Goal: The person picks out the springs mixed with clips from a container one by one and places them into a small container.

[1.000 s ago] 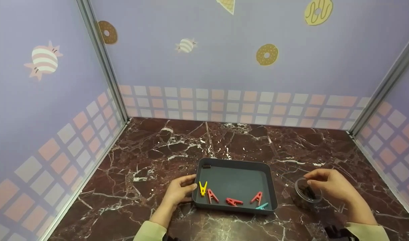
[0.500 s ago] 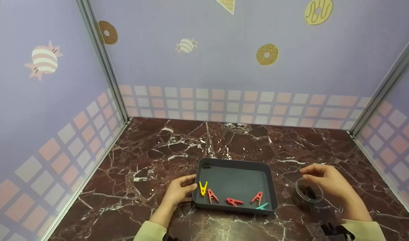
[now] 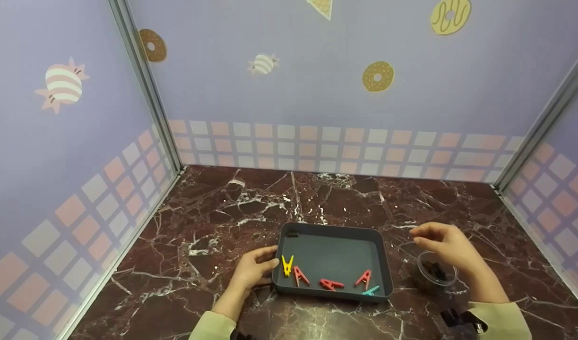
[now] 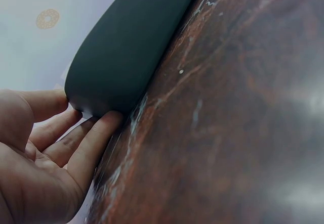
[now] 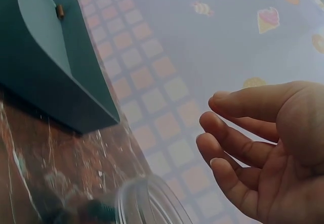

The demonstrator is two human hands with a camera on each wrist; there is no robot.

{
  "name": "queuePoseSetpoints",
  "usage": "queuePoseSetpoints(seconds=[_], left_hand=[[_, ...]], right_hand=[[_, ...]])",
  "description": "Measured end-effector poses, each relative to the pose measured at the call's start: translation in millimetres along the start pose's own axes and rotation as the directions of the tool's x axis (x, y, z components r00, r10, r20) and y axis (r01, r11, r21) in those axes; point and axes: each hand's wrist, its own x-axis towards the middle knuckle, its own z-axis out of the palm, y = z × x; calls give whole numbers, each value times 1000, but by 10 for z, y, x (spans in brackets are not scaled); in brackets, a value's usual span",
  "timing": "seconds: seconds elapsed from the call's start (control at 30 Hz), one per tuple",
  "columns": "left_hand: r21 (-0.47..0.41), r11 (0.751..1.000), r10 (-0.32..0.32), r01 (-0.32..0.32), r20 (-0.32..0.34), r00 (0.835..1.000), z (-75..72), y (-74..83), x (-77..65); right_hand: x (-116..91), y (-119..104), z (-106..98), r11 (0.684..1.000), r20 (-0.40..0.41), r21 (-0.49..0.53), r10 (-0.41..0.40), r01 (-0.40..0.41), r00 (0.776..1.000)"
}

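On the marbled table stands a dark grey tray (image 3: 336, 300), and my left hand (image 3: 248, 269) touches its left side. In the left wrist view its fingers (image 4: 86, 148) reach out against the outer wall. Inside the tray lie a yellow clothespin (image 3: 287, 267), red clothespins (image 3: 364, 279), a light blue clothespin (image 3: 371, 291) and one short brown piece (image 3: 292, 234) near the far left corner. My right hand (image 3: 452, 243) hovers above and left of a clear round cup (image 3: 454, 278) with dark pieces in it. Its fingers (image 5: 243, 148) are loosely bent, nothing visible between them.
Pale purple walls with printed sweets and a pink-and-white checked band enclose the table (image 3: 213, 189) at the back and both sides. Metal corner posts (image 3: 163, 127) stand where the walls meet. Small white specks lie beyond the tray.
My right hand has lifted from over the cup and moved left and away from me, toward the tray. My left hand and the tray stay in place.
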Motion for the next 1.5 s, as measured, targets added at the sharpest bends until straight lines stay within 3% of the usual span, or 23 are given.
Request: queuePoseSetpoints(seconds=[0.3,0.5,0.83,1.2,1.5], left_hand=[[6,1000,7,-7,-4,1000,0,10,2],[43,999,20,-19,-13,1000,8,20,-6],[-7,1000,3,-3,-1,1000,3,14,-3],[5,1000,4,-4,0,1000,1,15,-4],[6,1000,6,-6,0,1000,1,18,-5]], right_hand=[[156,-153,197,995,8,32,-99,98,995],[276,-253,343,992,29,31,-121,120,992],[453,-405,583,986,56,36,-163,161,985],[729,-621,861,986,97,55,-161,156,982],[982,-804,1124,973,167,10,-231,232,959]])
